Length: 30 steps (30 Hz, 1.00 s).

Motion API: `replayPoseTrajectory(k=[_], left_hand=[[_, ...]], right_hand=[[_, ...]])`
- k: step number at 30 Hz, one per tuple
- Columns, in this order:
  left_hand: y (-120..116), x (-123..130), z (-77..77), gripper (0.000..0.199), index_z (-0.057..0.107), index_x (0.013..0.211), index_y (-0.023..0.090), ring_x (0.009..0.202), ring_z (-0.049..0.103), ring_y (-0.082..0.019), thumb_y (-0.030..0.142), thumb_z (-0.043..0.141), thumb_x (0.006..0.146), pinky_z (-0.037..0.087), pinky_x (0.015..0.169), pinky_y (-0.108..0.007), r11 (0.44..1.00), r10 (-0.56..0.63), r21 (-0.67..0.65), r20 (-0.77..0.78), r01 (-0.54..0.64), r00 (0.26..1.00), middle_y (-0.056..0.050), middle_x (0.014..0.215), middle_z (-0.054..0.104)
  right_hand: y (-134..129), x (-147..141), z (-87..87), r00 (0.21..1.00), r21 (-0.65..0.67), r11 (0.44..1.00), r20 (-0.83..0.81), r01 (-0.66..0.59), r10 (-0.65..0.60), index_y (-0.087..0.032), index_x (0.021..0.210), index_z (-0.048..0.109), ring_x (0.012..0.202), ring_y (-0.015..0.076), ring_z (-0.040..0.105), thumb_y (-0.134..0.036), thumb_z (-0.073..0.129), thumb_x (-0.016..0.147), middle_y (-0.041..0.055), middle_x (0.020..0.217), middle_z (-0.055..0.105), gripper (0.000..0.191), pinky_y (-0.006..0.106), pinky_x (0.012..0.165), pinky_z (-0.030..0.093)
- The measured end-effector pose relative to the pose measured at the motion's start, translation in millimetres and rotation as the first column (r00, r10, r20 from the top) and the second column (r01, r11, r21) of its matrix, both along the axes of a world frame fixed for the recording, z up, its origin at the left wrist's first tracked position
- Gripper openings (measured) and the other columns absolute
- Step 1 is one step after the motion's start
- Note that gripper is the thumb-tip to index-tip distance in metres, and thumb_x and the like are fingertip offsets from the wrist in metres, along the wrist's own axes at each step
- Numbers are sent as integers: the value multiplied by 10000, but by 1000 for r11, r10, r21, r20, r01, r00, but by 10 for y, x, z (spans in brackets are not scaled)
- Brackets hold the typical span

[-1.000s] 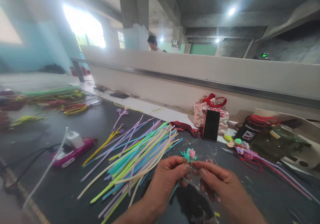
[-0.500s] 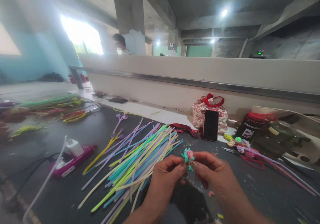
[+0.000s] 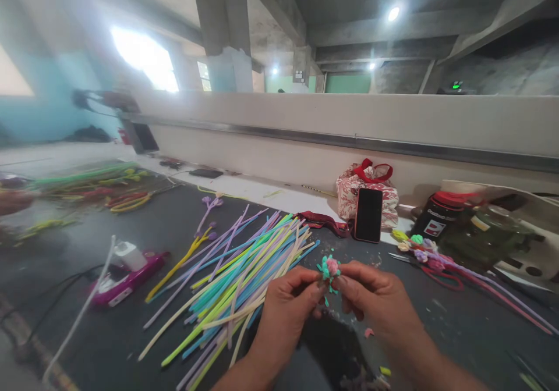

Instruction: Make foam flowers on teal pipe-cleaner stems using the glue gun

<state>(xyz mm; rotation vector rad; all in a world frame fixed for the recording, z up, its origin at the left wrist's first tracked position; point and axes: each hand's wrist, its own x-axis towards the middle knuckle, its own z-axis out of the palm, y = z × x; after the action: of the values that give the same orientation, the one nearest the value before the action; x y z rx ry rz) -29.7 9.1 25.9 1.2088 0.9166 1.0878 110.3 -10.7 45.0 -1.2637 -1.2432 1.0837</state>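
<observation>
A small pink and teal fuzzy flower [image 3: 331,267] is pinched between the fingertips of both hands above the dark table [image 3: 441,333]. My left hand [image 3: 290,309] grips its left side with thumb and forefinger. On the other side, my right hand [image 3: 373,298] has its fingers closed on the flower too. Short teal ends stick out around and below the pink centre. Left of my left hand lies a loose pile of pastel pipe cleaners [image 3: 244,280]. Bent yellow stems [image 3: 183,263] and a purple piece [image 3: 210,208] lie beyond it.
A phone [image 3: 367,215] leans against a red-and-white bag [image 3: 345,190]. To the right are a bunch of fuzzy flowers [image 3: 425,251], a black jar [image 3: 439,216] and scissors [image 3: 398,257]. A magenta power strip [image 3: 126,283] lies left. Part of another person's hand [image 3: 15,201] shows at the left edge.
Both hands still hold the flower, with its teal ends slightly shifted. The person's head behind the partition is gone from view, and a dark blurred shape has appeared at the upper left.
</observation>
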Motion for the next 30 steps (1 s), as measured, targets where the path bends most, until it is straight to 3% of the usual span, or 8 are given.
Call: replayPoseTrajectory(k=[8, 14, 20, 26, 28, 30], left_hand=[[-1, 11, -28, 188, 673, 695, 137, 549, 473, -95, 315, 614, 706, 423, 453, -188, 1000, 23, 19, -1, -23, 1000, -4, 637, 505], [7, 9, -18, 155, 642, 633, 148, 439, 391, -66, 286, 605, 691, 327, 356, -176, 996, 80, 54, -136, -73, 987, 24, 595, 455], [18, -4, 20, 121, 632, 572, 162, 566, 476, -97, 187, 601, 686, 363, 523, -197, 952, 193, 281, -246, -121, 950, 8, 587, 531], [21, -15, 30, 120, 632, 575, 169, 580, 502, -103, 177, 595, 690, 368, 551, -204, 913, 228, 394, -277, -106, 934, 6, 589, 557], [21, -18, 28, 119, 636, 574, 168, 586, 503, -102, 186, 600, 686, 373, 555, -202, 919, 228, 376, -268, -116, 936, 6, 592, 558], [27, -17, 10, 110, 641, 596, 164, 534, 477, -91, 214, 602, 685, 372, 504, -197, 961, 179, 253, -243, -116, 953, 12, 577, 537]], right_hand=[[-4, 37, -52, 989, -22, 999, 144, 43, -40, -215, 800, 709, 415, 57, 351, -394, 616, 718, -52, 459, 470, 218, 148, 328, 219], [-7, 29, -14, 971, 9, 1000, 239, 28, -30, -203, 727, 691, 434, 58, 363, -345, 571, 749, -51, 466, 477, 187, 151, 376, 267], [-19, 10, 5, 970, -69, 997, 243, 36, -18, -184, 618, 638, 418, 61, 347, -384, 546, 751, -46, 461, 455, 257, 146, 328, 246], [-15, -8, 28, 978, -71, 997, 206, 22, -7, -169, 592, 606, 423, 58, 359, -373, 557, 744, -52, 431, 444, 259, 142, 349, 249], [-9, -13, 31, 982, -87, 996, 188, 22, -6, -167, 588, 607, 410, 60, 363, -378, 557, 739, -51, 411, 443, 264, 149, 346, 239], [-16, -9, 15, 987, -117, 993, 160, 5, 14, -165, 621, 622, 392, 60, 379, -385, 546, 740, -45, 417, 469, 262, 155, 350, 248]])
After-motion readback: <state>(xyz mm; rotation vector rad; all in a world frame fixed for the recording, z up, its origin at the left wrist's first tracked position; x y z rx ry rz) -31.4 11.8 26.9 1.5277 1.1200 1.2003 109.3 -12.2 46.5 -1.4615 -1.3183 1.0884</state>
